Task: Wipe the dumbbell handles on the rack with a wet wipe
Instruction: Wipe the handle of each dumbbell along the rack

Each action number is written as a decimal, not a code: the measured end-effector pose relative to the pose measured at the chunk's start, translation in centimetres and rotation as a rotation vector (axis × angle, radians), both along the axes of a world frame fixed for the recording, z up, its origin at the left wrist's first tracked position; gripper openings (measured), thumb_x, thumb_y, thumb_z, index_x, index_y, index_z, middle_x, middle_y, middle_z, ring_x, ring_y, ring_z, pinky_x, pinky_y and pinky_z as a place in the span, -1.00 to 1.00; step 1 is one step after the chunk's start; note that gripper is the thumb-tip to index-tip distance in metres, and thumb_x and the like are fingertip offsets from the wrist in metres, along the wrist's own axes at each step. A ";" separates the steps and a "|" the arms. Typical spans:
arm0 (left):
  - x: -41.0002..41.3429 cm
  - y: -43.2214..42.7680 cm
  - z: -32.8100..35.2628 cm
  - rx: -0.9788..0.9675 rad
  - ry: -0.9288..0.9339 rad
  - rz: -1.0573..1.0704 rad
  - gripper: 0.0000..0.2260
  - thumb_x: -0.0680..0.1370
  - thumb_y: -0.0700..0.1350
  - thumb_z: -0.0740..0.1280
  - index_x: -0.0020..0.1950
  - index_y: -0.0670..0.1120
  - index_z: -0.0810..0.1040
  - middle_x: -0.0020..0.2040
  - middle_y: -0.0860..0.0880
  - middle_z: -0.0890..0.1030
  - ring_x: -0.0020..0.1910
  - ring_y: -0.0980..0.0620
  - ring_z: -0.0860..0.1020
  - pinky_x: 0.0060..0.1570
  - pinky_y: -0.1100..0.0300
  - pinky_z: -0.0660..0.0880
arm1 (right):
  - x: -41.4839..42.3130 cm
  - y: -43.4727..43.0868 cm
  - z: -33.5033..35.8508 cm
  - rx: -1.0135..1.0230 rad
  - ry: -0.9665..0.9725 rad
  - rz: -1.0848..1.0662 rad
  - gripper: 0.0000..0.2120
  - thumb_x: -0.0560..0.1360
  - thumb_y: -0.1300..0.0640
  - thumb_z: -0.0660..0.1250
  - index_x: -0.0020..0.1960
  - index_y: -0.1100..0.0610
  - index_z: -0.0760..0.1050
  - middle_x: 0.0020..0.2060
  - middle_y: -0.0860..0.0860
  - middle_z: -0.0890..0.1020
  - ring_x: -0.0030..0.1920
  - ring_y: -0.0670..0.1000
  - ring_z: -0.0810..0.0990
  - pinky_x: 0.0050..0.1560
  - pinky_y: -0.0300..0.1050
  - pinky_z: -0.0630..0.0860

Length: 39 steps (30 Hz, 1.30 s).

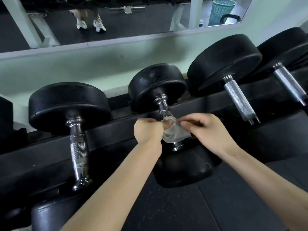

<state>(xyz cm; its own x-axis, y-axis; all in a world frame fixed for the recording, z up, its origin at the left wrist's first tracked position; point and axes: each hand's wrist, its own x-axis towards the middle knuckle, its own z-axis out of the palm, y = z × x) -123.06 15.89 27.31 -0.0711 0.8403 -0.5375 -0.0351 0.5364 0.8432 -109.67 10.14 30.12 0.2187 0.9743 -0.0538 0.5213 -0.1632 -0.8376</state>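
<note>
Midway along the black metal rack (113, 130), on the black round-headed dumbbell (156, 84), the left hand (148, 129) and right hand (206, 130) both pinch the crumpled white wet wipe (175, 134) wrapped round its knurled chrome handle (164, 110). The knurling may snag and tear the thin wipe, leaving the upper handle unwiped.

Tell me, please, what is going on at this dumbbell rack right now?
A person is wiping the handle of the middle dumbbell on the rack. The left hand grips a wet wipe draped over the near part of that handle, and the right hand pinches the wipe's other side. The far, knurled part of the handle is uncovered. The left dumbbell lies on the rack with no hand on it.
</note>
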 end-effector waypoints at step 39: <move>0.3 -1.9 4.1 -0.367 -0.027 0.268 -0.90 0.43 -0.17 0.48 -0.08 -0.07 0.64 -0.16 0.01 0.66 -0.09 0.00 0.64 -0.02 0.17 0.57 | -4.2 2.0 4.0 -0.418 -0.095 -0.330 -0.86 0.50 0.13 0.37 0.03 0.08 0.65 -0.15 -0.03 0.66 -0.19 -0.11 0.55 -0.16 -0.28 0.40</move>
<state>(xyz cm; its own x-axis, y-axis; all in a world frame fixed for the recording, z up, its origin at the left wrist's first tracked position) -122.75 13.98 31.40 -0.2423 0.5475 -0.8009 -0.2325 0.7687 0.5958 -113.84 12.10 34.10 0.5322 0.7529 -0.3872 0.4560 -0.6402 -0.6182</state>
